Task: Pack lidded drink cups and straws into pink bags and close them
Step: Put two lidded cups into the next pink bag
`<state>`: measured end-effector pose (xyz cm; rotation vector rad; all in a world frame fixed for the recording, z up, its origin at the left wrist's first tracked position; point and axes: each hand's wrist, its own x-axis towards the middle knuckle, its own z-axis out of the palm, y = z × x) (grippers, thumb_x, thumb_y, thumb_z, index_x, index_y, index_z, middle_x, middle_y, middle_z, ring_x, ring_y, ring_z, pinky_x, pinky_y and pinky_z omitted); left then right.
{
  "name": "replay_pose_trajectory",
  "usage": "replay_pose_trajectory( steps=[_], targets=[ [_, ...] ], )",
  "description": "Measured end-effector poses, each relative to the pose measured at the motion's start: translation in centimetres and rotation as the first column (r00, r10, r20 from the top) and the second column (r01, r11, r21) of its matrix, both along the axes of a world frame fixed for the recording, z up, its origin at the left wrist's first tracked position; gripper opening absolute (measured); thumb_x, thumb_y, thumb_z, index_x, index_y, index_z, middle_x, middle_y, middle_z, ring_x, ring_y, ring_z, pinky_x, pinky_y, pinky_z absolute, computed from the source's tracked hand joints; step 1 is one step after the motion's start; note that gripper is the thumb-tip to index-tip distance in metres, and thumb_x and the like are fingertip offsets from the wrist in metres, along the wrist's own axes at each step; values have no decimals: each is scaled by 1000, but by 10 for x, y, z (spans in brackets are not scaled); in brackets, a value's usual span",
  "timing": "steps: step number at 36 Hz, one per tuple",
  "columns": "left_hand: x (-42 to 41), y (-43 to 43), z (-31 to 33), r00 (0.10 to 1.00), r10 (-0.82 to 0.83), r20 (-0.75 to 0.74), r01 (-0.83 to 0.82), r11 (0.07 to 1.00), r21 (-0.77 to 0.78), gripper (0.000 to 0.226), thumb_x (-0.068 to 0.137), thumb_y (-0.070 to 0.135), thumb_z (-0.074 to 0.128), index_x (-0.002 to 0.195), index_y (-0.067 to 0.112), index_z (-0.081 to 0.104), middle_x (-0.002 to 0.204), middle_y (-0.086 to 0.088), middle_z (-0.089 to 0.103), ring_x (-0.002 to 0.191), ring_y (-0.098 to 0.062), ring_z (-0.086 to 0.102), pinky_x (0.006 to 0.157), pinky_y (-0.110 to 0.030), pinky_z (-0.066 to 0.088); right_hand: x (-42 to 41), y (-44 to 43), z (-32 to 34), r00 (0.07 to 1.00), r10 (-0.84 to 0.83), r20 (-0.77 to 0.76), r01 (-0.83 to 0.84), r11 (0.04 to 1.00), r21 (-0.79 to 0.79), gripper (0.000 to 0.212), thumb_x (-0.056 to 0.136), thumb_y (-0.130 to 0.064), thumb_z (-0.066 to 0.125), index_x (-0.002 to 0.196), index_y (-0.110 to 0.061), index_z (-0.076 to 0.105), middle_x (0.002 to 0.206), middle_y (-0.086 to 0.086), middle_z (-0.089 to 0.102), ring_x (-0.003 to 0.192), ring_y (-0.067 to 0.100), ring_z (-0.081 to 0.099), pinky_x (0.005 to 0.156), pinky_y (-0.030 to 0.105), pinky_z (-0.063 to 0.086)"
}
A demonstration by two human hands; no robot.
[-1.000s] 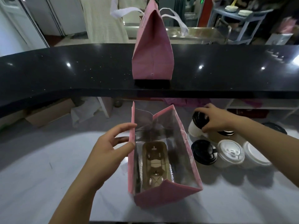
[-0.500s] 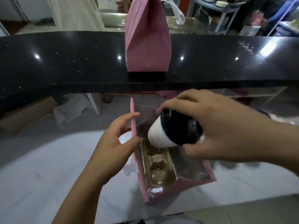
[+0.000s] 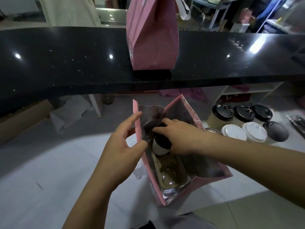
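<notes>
We count two pink bags: an open bag (image 3: 202,185) standing on the white table (image 3: 49,171) in front of us, and a closed bag (image 3: 153,38) upright on the black counter (image 3: 66,63) beyond it, its white handle (image 3: 184,11) hanging to one side. We count eight lidded cups. One cup (image 3: 158,147) is in hand inside the open bag, and seven more stand in two rows on the table to the right of that bag: three black-lidded cups (image 3: 222,110) at the back, and in front two white-lidded cups (image 3: 233,132), a dark-lidded cup (image 3: 277,131) and one lid partly hidden (image 3: 212,130) behind the bag's wall. A single cardboard tray (image 3: 171,171) lies on the bottom of the open bag. That bag is pink outside and lined with shiny silver foil, and its mouth is spread wide. The cup has a white body and a black lid, and sits over the far end of the tray; whether it is seated in the tray, we cannot tell. Our left hand (image 3: 122,154) grips the bag's left wall, thumb inside and fingers outside. Our right hand (image 3: 179,138) reaches into the bag and clasps the cup by its lid from above.
</notes>
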<state>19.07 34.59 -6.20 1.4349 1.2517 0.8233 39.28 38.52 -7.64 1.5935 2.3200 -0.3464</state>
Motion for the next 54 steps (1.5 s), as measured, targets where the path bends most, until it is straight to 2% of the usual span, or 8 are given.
replay_pose_trajectory(
  steps=[4,7,9,34,42,47,52,54],
  targets=[
    [-4,2,-2,999,-24,-21,25,999,34,67,91,14,66,139,54,44,142,23,50,117,11,50,95,-27,50,-2,0,-7,999,24,43,-24,1000,2,81,82,-19,71,152,-31,31,141,8,40,119,32,48,97,44,49],
    [-7,5,-5,998,-55,-31,56,997,47,68,91,13,65,139,56,44,139,25,51,109,26,47,72,-3,46,-2,2,-7,999,9,46,-10,1000,4,81,82,-16,70,152,-32,32,142,8,39,119,31,46,95,42,50],
    [-9,7,-7,997,-72,-27,73,996,44,68,90,11,65,139,54,44,138,24,52,109,28,46,63,1,45,-1,3,-6,999,3,54,-3,1000,5,80,83,-15,68,152,-32,32,143,8,38,119,32,45,94,41,50],
    [-11,17,-13,980,-198,-4,198,977,85,72,89,15,66,132,66,40,136,33,44,119,14,47,64,-8,47,5,6,-25,996,62,57,-56,993,-102,72,91,-16,65,152,-39,33,147,2,36,127,29,43,102,46,47],
    [-7,15,-7,980,-196,47,193,979,63,69,81,28,66,136,63,43,145,29,46,122,11,50,95,-34,54,2,-2,-21,997,71,32,-68,992,-110,75,92,-13,65,153,-38,30,153,-1,34,133,28,40,108,43,42],
    [-5,14,-8,983,-182,37,178,980,84,68,87,22,69,134,64,45,142,30,48,121,11,51,90,-27,50,4,-5,-4,998,62,-5,-62,994,-85,77,90,-15,66,153,-39,29,150,-1,39,131,26,43,103,41,45],
    [0,9,-9,987,-162,18,159,981,116,62,90,17,67,129,62,52,130,39,53,114,24,48,72,-3,45,23,-20,42,992,23,-127,-22,1000,7,55,89,-33,67,141,-35,50,141,-9,52,126,15,51,102,39,46],
    [3,7,-8,989,-148,29,143,980,135,59,90,15,67,128,59,55,133,36,50,111,29,46,74,3,42,37,-30,62,973,-25,-231,39,997,59,46,90,-38,66,135,-36,54,132,-12,59,118,10,55,98,34,48]
  ],
)
